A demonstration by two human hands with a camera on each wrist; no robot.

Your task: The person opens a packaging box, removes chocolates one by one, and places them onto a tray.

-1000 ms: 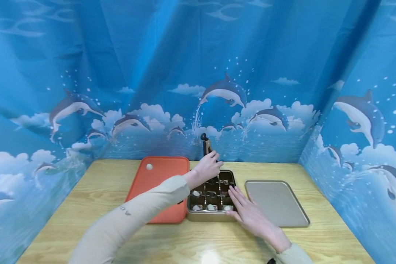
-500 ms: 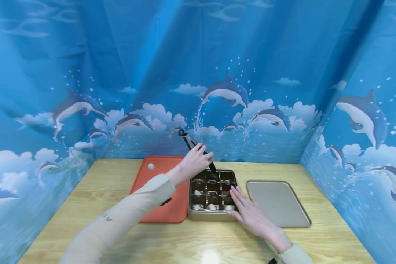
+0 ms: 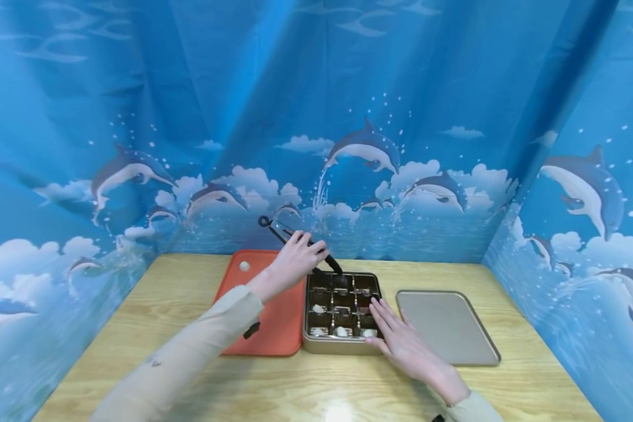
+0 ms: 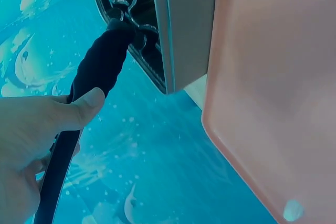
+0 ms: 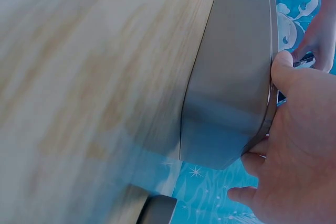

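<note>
My left hand [image 3: 293, 258] grips a pair of black tongs [image 4: 100, 66] around the handles. The tongs lean left, with their tips over the back middle compartment of a metal tin [image 3: 343, 347]. A dark divided insert [image 3: 345, 320] fills the tin, and small white pieces lie in its front row and its left middle compartment. My right hand [image 3: 407, 346] rests on the tin's right side with fingers fairly straight; in the right wrist view its thumb lies at the rim. Another small white piece [image 3: 244, 266] sits on the orange board [image 3: 276, 328] left of the tin.
A flat metal lid [image 3: 448, 328] lies on the wooden table [image 3: 190, 305] to the right of the tin. The board stands right against the tin's left side. A blue dolphin-print curtain [image 3: 295, 176] rises behind the table and along both sides.
My left hand has moved left, and the tongs have swung from nearly upright to leaning left. Their tips have risen from the back of the tin. My right hand stays on the tin.
</note>
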